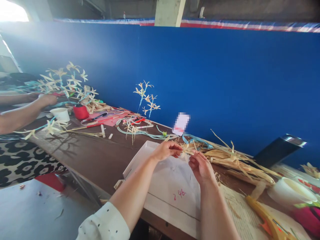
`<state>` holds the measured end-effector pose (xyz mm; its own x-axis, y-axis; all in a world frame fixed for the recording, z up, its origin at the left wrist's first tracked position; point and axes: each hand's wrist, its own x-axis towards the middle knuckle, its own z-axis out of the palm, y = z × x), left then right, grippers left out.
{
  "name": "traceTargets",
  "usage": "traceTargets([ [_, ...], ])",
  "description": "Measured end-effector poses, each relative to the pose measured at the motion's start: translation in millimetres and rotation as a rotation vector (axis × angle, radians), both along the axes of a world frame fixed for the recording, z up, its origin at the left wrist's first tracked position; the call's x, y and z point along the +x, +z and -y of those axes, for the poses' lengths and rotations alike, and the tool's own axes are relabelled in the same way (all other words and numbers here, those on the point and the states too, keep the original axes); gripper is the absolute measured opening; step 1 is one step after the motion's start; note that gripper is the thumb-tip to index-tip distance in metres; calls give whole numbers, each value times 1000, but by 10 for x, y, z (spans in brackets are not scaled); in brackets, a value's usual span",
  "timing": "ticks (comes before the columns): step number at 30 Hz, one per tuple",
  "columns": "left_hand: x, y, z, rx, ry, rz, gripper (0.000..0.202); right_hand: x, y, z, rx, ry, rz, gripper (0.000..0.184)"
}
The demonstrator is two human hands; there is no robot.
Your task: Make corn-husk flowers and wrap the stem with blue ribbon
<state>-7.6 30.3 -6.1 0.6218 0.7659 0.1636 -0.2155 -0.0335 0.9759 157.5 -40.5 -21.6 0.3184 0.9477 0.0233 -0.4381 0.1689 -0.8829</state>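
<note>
My left hand (165, 150) and my right hand (201, 165) meet above a white sheet of paper (172, 186) on the brown table (95, 156). Both pinch a small pale straw flower piece (185, 153) held between them, fingers closed on it. A heap of dried husk strips (232, 160) lies just behind my right hand. A light blue ribbon (197, 139) curls behind the flower piece.
Finished straw flowers on stems (146, 98) lean on the blue wall (225, 83). Another person's arms (25, 111) work at the far left beside a white cup (60, 114) and red spool (80, 111). A black flask (277, 150), white bowl (291, 193) and yellow tool (268, 220) sit right.
</note>
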Motion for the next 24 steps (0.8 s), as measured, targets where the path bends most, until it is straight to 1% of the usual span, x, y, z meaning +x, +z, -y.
traceTargets([
  [2,2,-6,-5,29,26,-18,38,0,3,0,-7,1,0,21],
  [7,-5,-41,-25,159,117,-139,34,-8,13,1,-38,-14,25,25],
  [12,-3,-58,-18,219,137,-160,30,0,-15,-17,-97,-45,38,26],
  [15,16,-50,5,186,113,-118,29,6,-29,-27,-122,-62,34,25],
  [19,47,-32,27,78,57,-42,32,5,-30,-33,-123,-64,30,25],
  [24,52,-27,14,-26,32,-33,36,11,-37,-34,-120,-64,20,25],
])
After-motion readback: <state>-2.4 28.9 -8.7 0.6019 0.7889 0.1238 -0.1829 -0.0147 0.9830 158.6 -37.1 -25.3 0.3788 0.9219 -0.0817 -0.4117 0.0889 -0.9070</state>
